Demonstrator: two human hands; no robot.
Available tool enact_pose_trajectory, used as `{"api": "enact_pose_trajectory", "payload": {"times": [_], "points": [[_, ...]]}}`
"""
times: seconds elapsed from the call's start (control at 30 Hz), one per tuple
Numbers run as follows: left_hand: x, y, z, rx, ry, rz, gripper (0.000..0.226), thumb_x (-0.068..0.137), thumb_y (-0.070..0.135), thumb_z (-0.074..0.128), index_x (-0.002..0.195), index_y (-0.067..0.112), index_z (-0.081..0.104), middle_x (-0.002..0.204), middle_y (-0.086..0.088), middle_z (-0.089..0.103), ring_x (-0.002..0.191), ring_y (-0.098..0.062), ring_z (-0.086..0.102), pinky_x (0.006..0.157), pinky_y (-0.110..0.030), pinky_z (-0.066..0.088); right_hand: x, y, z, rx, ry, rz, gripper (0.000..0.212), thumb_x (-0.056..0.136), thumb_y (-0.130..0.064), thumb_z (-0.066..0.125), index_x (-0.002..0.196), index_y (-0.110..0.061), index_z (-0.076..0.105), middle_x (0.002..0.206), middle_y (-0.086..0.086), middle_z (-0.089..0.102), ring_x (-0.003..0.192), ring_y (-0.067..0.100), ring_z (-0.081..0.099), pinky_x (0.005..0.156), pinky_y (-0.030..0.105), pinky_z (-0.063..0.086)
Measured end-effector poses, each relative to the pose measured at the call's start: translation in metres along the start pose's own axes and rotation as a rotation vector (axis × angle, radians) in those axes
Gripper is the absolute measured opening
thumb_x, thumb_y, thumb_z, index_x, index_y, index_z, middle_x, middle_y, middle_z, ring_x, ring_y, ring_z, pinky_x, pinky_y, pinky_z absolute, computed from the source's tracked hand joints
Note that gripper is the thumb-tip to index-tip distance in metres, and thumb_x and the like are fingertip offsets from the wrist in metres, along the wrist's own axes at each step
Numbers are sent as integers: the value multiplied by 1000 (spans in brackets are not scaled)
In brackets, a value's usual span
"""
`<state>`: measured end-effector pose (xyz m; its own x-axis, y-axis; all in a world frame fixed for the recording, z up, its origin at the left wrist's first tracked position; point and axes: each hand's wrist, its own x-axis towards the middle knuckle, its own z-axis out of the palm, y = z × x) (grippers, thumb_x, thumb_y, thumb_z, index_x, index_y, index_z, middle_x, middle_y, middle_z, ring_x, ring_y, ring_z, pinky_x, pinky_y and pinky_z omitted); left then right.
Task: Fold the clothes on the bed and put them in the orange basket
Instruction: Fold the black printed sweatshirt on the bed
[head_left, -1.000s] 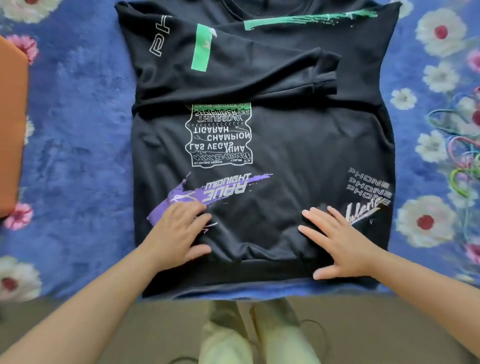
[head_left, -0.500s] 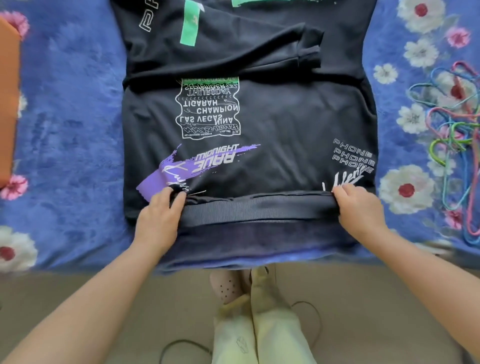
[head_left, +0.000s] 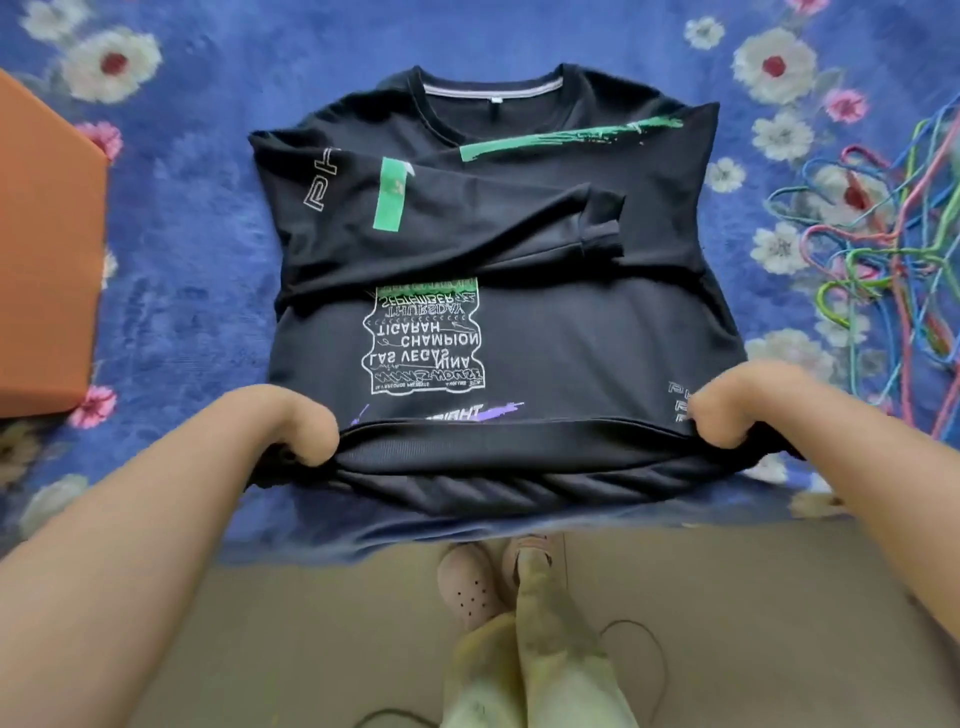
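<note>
A black sweatshirt (head_left: 571, 332) with white, green and purple prints lies flat on the blue floral bedspread (head_left: 197, 249), collar far from me, both sleeves folded across the chest. My left hand (head_left: 296, 426) grips the hem at its left corner. My right hand (head_left: 727, 410) grips the hem at its right corner. The hem is lifted off the bed and turned up toward the collar, covering the lower prints. The orange basket (head_left: 47, 260) stands at the left edge of the view, only partly visible.
A tangle of coloured wire hangers (head_left: 878, 249) lies on the bed at the right. The bed's near edge runs below the sweatshirt; beyond it are the beige floor, my legs and pink shoes (head_left: 472, 582), and a thin cable on the floor.
My hands went from lying flat on the sweatshirt to gripping the hem's corners. The hem has risen and moved up over the lower prints. The camera view shifted so the collar shows.
</note>
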<state>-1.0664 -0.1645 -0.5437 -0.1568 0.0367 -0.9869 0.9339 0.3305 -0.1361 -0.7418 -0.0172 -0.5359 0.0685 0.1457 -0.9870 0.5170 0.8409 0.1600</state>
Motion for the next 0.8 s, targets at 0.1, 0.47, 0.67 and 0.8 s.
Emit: {"api": "enact_pose_trajectory", "payload": {"times": [0.1, 0.47, 0.67, 0.8], "points": [[-1, -7, 6, -6, -180, -79, 28, 73, 4, 38, 78, 4, 66, 71, -15, 54, 57, -23, 50, 61, -28, 43, -1, -2, 1, -8, -159, -9, 25, 82, 0, 39, 101, -1, 55, 93, 18, 55, 86, 27, 47, 71, 26, 35], [-18, -9, -70, -73, 439, 52, 22, 81, -6, 38, 81, 10, 54, 98, -17, 57, 88, -28, 49, 71, -27, 36, -5, 84, -46, 419, 329, -82, 21, 78, 1, 47, 75, -20, 43, 84, 0, 50, 76, 20, 47, 58, 26, 36], [-21, -13, -145, -18, 689, -6, 24, 85, -1, 37, 99, 16, 47, 110, -11, 54, 98, -29, 48, 75, -29, 35, -13, 137, -82, 377, 611, -83, 31, 74, 9, 43, 65, -21, 39, 68, -3, 44, 78, 24, 46, 57, 27, 33], [-17, -22, -183, -71, 753, -17, 33, 80, -7, 36, 87, 19, 55, 93, -8, 55, 86, -27, 47, 69, -31, 39, -11, 168, -110, 571, 718, -46, 28, 73, 15, 40, 83, 0, 61, 87, 20, 61, 82, 31, 51, 63, 32, 34]]}}
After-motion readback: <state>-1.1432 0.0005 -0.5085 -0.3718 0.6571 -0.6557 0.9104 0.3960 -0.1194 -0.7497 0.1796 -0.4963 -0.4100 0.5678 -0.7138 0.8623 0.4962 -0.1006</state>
